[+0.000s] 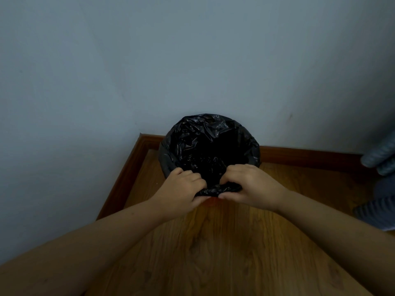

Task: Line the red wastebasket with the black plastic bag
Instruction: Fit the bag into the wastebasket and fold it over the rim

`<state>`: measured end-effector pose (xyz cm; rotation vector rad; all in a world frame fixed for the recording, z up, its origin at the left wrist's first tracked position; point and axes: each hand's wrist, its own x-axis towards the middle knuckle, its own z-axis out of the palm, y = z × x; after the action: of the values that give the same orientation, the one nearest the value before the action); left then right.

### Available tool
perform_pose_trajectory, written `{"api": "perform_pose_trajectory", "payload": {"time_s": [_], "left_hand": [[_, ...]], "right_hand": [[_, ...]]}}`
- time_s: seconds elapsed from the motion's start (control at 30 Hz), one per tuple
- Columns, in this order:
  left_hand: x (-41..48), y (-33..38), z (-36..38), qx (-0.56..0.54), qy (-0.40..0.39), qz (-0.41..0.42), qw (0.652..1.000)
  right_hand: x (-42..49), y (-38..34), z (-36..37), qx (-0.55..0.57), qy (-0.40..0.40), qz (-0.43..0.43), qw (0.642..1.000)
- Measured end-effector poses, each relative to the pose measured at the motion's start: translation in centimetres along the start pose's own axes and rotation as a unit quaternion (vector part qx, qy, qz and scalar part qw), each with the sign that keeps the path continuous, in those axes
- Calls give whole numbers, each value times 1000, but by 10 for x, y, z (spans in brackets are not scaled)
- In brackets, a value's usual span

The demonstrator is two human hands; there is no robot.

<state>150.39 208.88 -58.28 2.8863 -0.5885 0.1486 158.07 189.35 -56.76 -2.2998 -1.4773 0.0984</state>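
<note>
at frame centre, my left hand (183, 190) and right hand (249, 186) pinch the black plastic bag (205, 144) hem; i should stretch it evenly over the red wastebasket (213, 199) rim.

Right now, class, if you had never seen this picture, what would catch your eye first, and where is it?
The black plastic bag stands out first, draped over a bin in the room's corner. Just below it, the left hand and right hand pinch a bunched roll of bag at the near rim, where a sliver of red wastebasket shows.

Both bare arms reach forward, left grip (183, 189) and right grip (245, 184) clenched, nearly touching.
</note>
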Motion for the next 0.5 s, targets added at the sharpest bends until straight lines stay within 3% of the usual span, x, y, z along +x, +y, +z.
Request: {"api": "perform_pose_trajectory", "payload": {"time_s": [0.2, 0.5], "left_hand": [[-5, -7, -6, 5, -7, -37, 999], [2, 6, -5, -1, 29, 12, 1000]], "right_hand": [[0, -2, 4, -45, 24, -14, 999], [1, -9, 12, -57, 28, -16, 998]]}}
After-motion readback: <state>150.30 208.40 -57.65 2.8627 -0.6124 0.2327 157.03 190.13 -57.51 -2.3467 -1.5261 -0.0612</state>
